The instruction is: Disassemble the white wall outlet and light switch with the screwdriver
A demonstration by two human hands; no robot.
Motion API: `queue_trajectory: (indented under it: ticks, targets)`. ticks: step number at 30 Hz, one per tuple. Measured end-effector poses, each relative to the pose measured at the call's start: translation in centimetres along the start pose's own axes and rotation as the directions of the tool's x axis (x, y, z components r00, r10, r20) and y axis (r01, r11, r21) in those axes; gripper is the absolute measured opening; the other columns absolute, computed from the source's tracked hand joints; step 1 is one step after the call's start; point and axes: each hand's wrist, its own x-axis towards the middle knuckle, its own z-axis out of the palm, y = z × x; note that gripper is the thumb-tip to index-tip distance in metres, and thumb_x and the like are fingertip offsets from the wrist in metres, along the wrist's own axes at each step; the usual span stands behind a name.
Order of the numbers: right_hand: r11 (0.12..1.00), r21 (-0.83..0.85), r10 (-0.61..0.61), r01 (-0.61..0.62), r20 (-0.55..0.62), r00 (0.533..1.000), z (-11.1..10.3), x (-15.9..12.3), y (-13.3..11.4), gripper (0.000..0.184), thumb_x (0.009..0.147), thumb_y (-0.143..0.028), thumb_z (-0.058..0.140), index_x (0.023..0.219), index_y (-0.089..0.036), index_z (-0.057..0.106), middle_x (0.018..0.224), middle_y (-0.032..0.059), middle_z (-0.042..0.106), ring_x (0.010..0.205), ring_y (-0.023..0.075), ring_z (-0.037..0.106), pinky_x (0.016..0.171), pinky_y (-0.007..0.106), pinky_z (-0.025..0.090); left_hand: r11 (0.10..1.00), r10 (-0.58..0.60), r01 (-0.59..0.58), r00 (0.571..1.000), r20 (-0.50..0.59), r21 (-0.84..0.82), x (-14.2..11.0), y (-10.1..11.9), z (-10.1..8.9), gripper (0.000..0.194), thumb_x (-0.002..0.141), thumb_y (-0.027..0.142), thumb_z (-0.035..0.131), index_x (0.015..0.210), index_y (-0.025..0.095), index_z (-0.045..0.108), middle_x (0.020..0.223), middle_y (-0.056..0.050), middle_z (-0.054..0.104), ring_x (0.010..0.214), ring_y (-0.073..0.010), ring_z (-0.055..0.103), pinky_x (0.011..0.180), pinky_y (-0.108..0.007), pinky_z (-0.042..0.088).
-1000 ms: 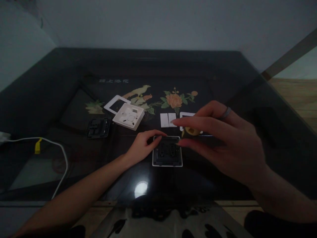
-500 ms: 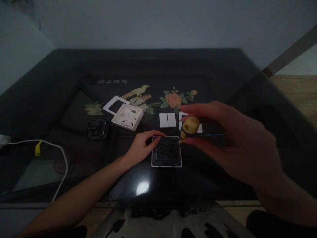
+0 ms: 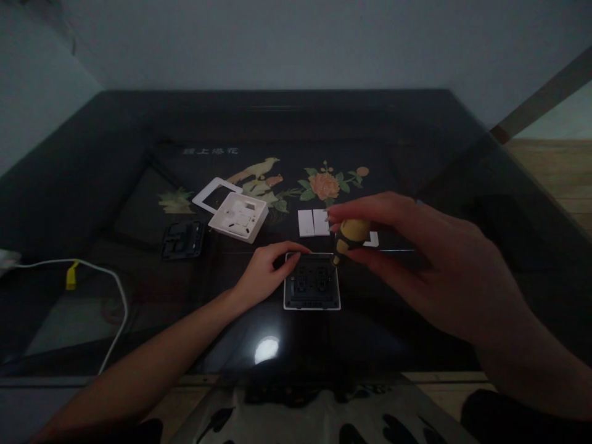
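The right hand (image 3: 430, 271) grips a yellow-and-black screwdriver (image 3: 350, 237), partly covering a white frame (image 3: 373, 239) behind; the left hand (image 3: 266, 271) grasps the near switch module (image 3: 312, 282)'s far-left corner. Two white panels (image 3: 313, 223) lie beyond it; farther left sit an open white box (image 3: 240, 217), another frame (image 3: 216, 192) and a black module (image 3: 183, 239).

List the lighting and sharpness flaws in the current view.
Head view: dim overall; round white glare on the glossy black tabletop, nearer the person than the dark switch module; the module's details sink into black; the right hand looks soft, whether from motion or focus I cannot tell; the yellow-and-black screwdriver's tip is lost in the dark.
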Motion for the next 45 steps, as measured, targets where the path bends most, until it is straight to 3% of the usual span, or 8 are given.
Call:
queue_trajectory:
  ticks: [3, 10, 18, 23, 27, 34, 39, 45]
  targets:
    - [0.999, 0.05, -0.016, 0.014, 0.05, 0.999, -0.16, 0.01, 0.12, 0.028, 0.092, -0.015, 0.058, 0.119, -0.02, 0.058, 0.117, 0.0046, 0.068, 0.108, 0.0188, 0.066, 0.09, 0.03, 0.056, 1.0, 0.001, -0.001, 1.0, -0.001, 0.002, -0.02, 0.01, 0.01, 0.022, 0.094, 0.023, 0.051, 0.103, 0.018, 0.071, 0.098, -0.002, 0.076, 0.092, -0.0176, 0.07, 0.081, -0.027, 0.051]
    - [0.998, -0.052, 0.016, -0.022, -0.118, 0.993, 0.54, 0.14, -0.22, 0.017, 0.086, -0.021, 0.069, 0.102, -0.025, 0.065, 0.096, 0.0014, 0.067, 0.088, 0.0166, 0.067, 0.079, 0.026, 0.057, 1.0, -0.008, 0.008, 1.0, -0.001, 0.005, 0.0, 0.09, 0.14, 0.022, 0.094, 0.024, 0.051, 0.103, 0.018, 0.071, 0.098, -0.003, 0.076, 0.091, -0.0182, 0.07, 0.078, -0.027, 0.051]
    - [0.999, 0.034, 0.013, -0.015, 0.053, 0.998, -0.22, 0.05, -0.01, 0.034, 0.093, -0.01, 0.053, 0.125, -0.021, 0.057, 0.124, 0.0041, 0.067, 0.112, 0.0174, 0.065, 0.092, 0.029, 0.056, 1.0, -0.017, 0.017, 1.0, 0.006, 0.008, 0.07, 0.23, 0.08, 0.023, 0.094, 0.025, 0.05, 0.102, 0.018, 0.07, 0.098, -0.004, 0.076, 0.092, -0.0193, 0.07, 0.079, -0.03, 0.052]
    - [0.998, -0.059, 0.0, -0.006, -0.104, 0.995, 0.38, -0.02, 0.08, 0.022, 0.085, -0.031, 0.07, 0.105, -0.024, 0.064, 0.107, 0.0057, 0.065, 0.101, 0.021, 0.065, 0.086, 0.033, 0.059, 1.0, -0.023, 0.023, 1.0, 0.006, 0.011, 0.01, 0.33, 0.02, 0.024, 0.094, 0.026, 0.049, 0.103, 0.018, 0.07, 0.099, -0.005, 0.076, 0.095, -0.0206, 0.07, 0.083, -0.031, 0.052]
    - [0.993, -0.086, 0.069, -0.083, -0.152, 0.986, 0.49, -0.12, -0.33, 0.021, 0.086, -0.024, 0.069, 0.106, -0.028, 0.065, 0.1, 0.0017, 0.068, 0.089, 0.0192, 0.068, 0.082, 0.033, 0.06, 1.0, -0.023, 0.023, 1.0, 0.011, 0.019, -0.01, 0.36, -0.03, 0.024, 0.094, 0.026, 0.05, 0.103, 0.018, 0.07, 0.099, -0.004, 0.076, 0.094, -0.0205, 0.071, 0.083, -0.031, 0.053]
    - [0.996, 0.051, 0.073, -0.075, 0.025, 0.997, -0.19, -0.22, -0.5, 0.034, 0.092, -0.014, 0.057, 0.124, -0.024, 0.059, 0.124, 0.0031, 0.067, 0.106, 0.0187, 0.067, 0.087, 0.032, 0.059, 0.999, -0.012, 0.012, 1.0, -0.005, 0.031, -0.01, 0.11, 0.12, 0.023, 0.094, 0.026, 0.051, 0.102, 0.018, 0.071, 0.097, -0.004, 0.076, 0.091, -0.0196, 0.07, 0.08, -0.029, 0.052]
    - [1.0, -0.016, -0.004, 0.003, -0.1, 0.995, 0.38, 0.01, -0.19, 0.026, 0.086, -0.03, 0.07, 0.11, -0.021, 0.065, 0.108, 0.0071, 0.064, 0.102, 0.0199, 0.064, 0.089, 0.034, 0.057, 0.999, -0.012, 0.012, 1.0, -0.012, 0.03, -0.03, 0.2, 0.12, 0.023, 0.093, 0.026, 0.051, 0.102, 0.018, 0.071, 0.097, -0.003, 0.076, 0.09, -0.0198, 0.07, 0.078, -0.029, 0.052]
    - [0.993, -0.072, 0.084, -0.095, -0.143, 0.986, 0.41, -0.13, -0.55, 0.026, 0.089, -0.021, 0.065, 0.114, -0.028, 0.063, 0.105, 0.0008, 0.07, 0.09, 0.0185, 0.069, 0.083, 0.031, 0.06, 0.999, -0.021, 0.021, 1.0, -0.004, 0.029, 0.01, 0.52, -0.01, 0.024, 0.094, 0.026, 0.05, 0.102, 0.018, 0.071, 0.098, -0.004, 0.076, 0.091, -0.0202, 0.07, 0.078, -0.029, 0.052]
